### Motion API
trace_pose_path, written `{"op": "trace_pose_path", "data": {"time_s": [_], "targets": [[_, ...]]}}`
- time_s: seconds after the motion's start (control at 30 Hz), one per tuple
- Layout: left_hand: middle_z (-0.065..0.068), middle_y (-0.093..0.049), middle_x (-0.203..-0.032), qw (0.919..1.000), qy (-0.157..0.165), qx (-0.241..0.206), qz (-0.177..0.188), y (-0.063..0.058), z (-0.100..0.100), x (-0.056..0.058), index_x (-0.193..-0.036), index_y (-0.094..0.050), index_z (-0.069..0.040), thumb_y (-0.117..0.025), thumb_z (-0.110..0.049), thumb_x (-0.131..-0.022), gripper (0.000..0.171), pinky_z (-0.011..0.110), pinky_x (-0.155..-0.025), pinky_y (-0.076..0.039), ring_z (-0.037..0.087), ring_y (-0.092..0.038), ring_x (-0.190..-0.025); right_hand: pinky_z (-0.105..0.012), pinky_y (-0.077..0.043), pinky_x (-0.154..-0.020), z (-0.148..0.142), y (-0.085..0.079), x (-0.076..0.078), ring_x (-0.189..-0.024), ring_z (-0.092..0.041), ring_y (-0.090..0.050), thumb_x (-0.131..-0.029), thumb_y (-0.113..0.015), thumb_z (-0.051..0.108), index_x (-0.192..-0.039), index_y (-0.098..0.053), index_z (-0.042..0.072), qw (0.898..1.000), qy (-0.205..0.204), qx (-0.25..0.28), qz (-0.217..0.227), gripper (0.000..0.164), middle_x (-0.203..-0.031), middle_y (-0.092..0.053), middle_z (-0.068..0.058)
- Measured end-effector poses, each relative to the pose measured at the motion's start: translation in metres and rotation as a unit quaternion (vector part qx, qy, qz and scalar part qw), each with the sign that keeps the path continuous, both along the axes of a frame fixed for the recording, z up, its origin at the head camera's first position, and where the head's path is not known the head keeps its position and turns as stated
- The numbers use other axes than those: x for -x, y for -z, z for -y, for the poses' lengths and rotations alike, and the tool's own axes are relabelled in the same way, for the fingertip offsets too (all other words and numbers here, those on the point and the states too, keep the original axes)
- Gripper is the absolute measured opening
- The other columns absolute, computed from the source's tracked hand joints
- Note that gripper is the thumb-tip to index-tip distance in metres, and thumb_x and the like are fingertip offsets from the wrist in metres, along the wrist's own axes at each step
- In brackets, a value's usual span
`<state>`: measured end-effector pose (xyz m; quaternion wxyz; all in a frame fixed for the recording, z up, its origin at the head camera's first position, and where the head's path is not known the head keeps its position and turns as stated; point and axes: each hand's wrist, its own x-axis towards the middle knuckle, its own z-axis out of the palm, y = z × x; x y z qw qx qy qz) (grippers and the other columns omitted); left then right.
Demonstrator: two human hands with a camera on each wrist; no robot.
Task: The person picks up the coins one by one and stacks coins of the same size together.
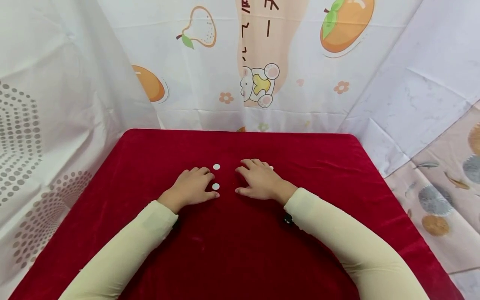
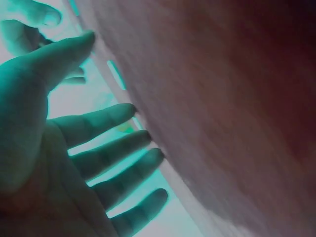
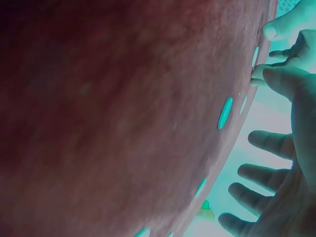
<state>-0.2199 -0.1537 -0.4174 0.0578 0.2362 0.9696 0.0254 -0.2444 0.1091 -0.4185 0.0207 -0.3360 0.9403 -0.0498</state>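
My left hand (image 1: 193, 186) is over the red cloth with spread, slightly bent fingers, holding nothing. Just off its thumb and index finger lies a flat white disc (image 1: 215, 186), and a second white disc (image 1: 216, 166) lies a little farther back. To the right, my right hand (image 1: 260, 179) has its fingers spread too, with nothing in its grasp. Another white disc (image 1: 271, 167) peeks out past its far side, partly covered by the fingers. In the right wrist view several discs show, one of them a disc (image 3: 225, 113) tinted turquoise.
A red velvety cloth (image 1: 232, 250) covers the table. Behind it hangs a white curtain (image 1: 210, 91) with fruit and flower prints. Patterned sheets hang on the left side (image 1: 45, 125) and the right side (image 1: 431, 179).
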Motion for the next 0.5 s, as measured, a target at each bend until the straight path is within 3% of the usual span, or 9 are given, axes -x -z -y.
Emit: {"op": "trace_pose_path", "data": {"time_s": [0.3,0.5], "targets": [[0.013,-0.063,-0.136,0.9983,-0.030,-0.040,0.031,-0.007,-0.007,-0.002,-0.126,-0.073,-0.009,-0.084,-0.039,-0.084,0.053,0.053,-0.098,-0.054,0.033,-0.063,-0.117,-0.037,-0.050,-0.092,0.014,0.003,0.000,-0.110,-0.019,-0.053,-0.094,-0.067,0.056,-0.136,-0.065,0.021,0.999,-0.024,0.002,-0.029,0.054,-0.126,-0.058,-0.001],[0.010,-0.065,-0.129,0.9967,-0.042,-0.052,0.046,-0.010,-0.007,-0.002,-0.122,-0.075,-0.010,-0.088,-0.032,-0.082,0.047,0.049,-0.095,-0.055,0.030,-0.065,-0.111,-0.035,-0.051,-0.091,0.021,0.003,0.000,-0.101,-0.018,-0.054,-0.095,-0.070,0.047,-0.133,-0.066,0.017,0.999,-0.036,0.027,0.000,0.049,-0.117,-0.060,-0.002]]}}
